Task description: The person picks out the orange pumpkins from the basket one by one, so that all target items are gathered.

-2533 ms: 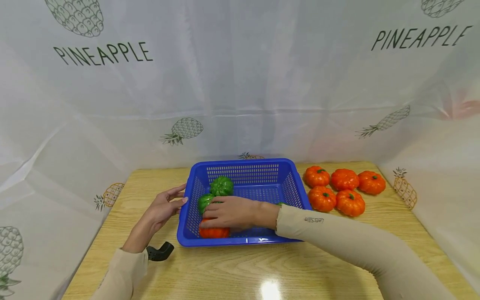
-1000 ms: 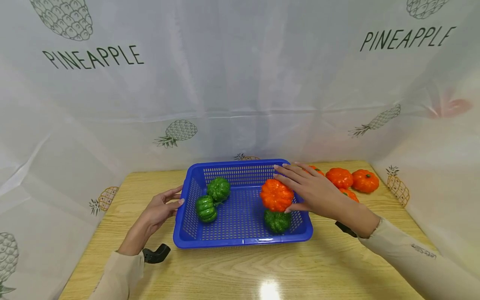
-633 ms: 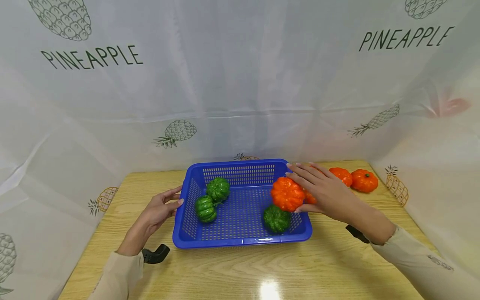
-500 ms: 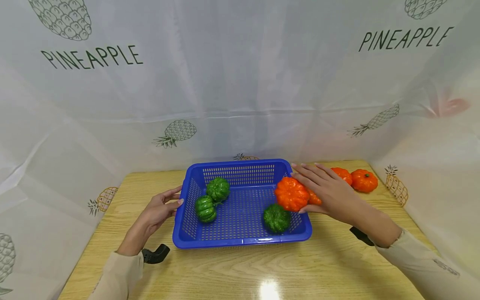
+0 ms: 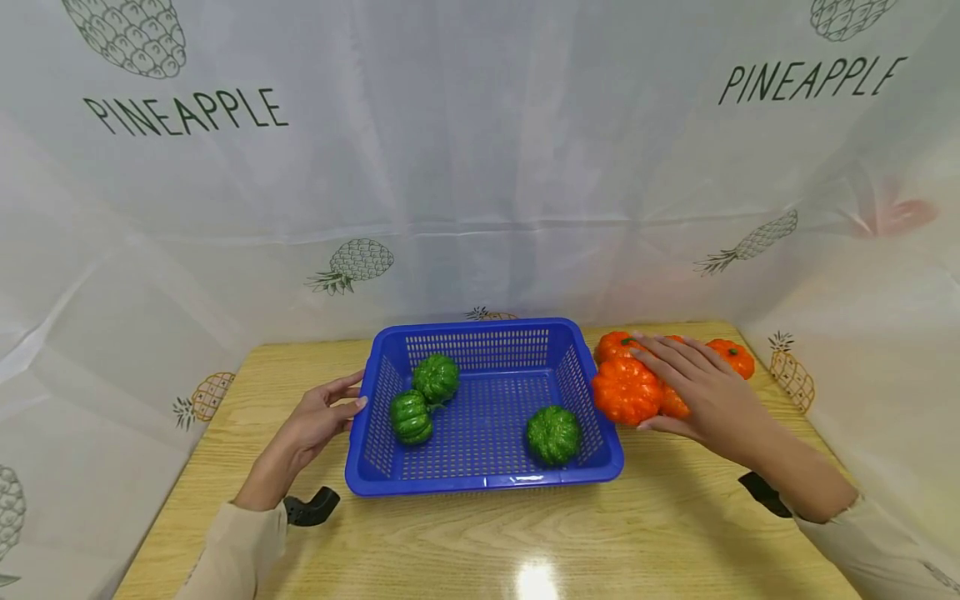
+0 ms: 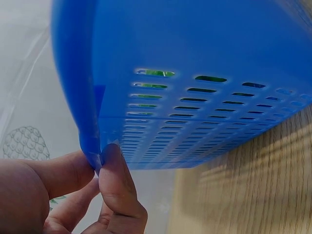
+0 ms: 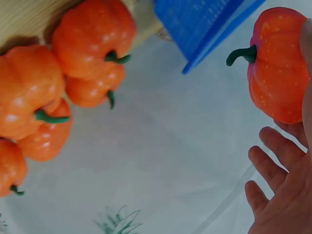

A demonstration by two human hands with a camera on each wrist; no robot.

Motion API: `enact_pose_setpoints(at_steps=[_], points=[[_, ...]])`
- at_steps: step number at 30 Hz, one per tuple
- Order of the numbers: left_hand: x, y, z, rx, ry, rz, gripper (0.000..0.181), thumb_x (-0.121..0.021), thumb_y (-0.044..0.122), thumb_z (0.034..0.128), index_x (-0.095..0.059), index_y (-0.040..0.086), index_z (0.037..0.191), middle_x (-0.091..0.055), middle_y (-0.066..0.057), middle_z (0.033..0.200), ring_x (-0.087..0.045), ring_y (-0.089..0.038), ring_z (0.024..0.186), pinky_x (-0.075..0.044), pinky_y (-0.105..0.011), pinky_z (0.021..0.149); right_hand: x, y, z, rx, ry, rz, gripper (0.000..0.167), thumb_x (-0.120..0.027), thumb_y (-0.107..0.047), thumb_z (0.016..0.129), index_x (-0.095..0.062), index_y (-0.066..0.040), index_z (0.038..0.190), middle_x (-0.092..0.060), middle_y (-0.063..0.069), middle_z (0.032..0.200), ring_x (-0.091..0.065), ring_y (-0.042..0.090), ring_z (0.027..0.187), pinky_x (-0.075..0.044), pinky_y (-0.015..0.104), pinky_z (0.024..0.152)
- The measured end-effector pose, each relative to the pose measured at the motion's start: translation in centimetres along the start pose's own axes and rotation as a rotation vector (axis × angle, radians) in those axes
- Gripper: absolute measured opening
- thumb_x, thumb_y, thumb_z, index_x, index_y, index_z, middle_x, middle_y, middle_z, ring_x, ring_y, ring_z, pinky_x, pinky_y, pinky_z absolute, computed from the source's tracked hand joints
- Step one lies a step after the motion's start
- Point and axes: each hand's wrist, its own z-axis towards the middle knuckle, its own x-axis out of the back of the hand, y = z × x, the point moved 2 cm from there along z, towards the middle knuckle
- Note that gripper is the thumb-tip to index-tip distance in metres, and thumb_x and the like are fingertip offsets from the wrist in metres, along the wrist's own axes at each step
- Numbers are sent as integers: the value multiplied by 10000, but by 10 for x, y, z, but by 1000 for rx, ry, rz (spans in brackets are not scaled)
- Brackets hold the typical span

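Observation:
A small orange pumpkin (image 5: 627, 392) is in my right hand (image 5: 712, 402), held between thumb and index finger just beyond the basket's right rim. The right wrist view shows the pumpkin's curved green stem, with the other fingers spread away from it. At the left end of the blue plastic basket (image 5: 480, 481), my left hand (image 5: 322, 419) pinches the rim between thumb and fingers, as the left wrist view shows. Inside lie three green pumpkins: one at the back left (image 5: 437, 378), one beside it (image 5: 411, 417), and one at the front right (image 5: 554, 436).
Several orange pumpkins (image 7: 95, 39) sit grouped on the wooden table (image 5: 450, 542) right of the basket, partly behind my right hand in the head view. A white curtain (image 5: 465, 167) with pineapple prints hangs behind and around the table.
My right hand has lifted the orange pumpkin from the basket's front left and carried it right, over the right rim. The left hand still holds the basket.

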Motion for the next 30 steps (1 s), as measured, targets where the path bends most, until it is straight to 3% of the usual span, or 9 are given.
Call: enact_pose_setpoints(at_steps=[12, 19, 24, 30], points=[[0, 1, 0, 12, 2, 6, 629, -558, 68, 1099, -281, 1, 1659, -431, -312, 1516, -674, -82, 896, -603, -261, 799, 4, 21, -39, -111, 9, 17, 953, -449, -796, 960, -517, -55, 1556, -486, 132, 1614, -380, 251, 1522, -61, 323, 1318], [-1, 1, 0, 8, 3, 3, 628, -564, 58, 1094, -289, -4, 1655, -452, -295, 1495, -674, -82, 890, -605, -265, 802, 8, 35, -62, -202, -11, 9, 972, -454, -820, 934, -500, -88, 1570, -467, 136, 1620, -461, 464, 1332, -89, 426, 1327], [-1, 1, 0, 6, 5, 5, 628, -564, 62, 1095, -290, -2, 1656, -453, -294, 1496, -673, -82, 889, -603, -262, 796, 10, 47, -78, -271, -18, 12, 982, -503, -828, 907, -471, -134, 1601, -463, 154, 1617, -458, 498, 1306, -104, 472, 1324], [0, 1, -1, 14, 12, 13, 626, -559, 63, 1097, -288, 6, 1659, -443, -301, 1507, -668, -81, 884, -597, -256, 783, 10, 57, -97, -329, -34, -13, 982, -614, -774, 895, -502, -51, 1549, -492, 216, 1563, -450, 508, 1312, -112, 490, 1321]])
